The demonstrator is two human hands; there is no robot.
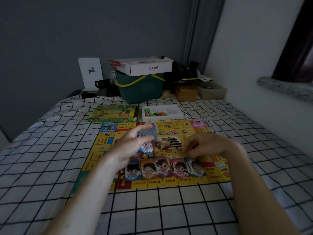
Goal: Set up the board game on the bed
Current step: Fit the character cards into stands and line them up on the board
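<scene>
Yellow game board lies flat on the checked bed; left hand grips a fan of cards, right hand pinches a card in the row.

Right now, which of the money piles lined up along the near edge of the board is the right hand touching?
The rightmost pile, teal-edged, beside the pink one. The right hand has its fingers down on its top edge; the other four piles lie untouched.
</scene>
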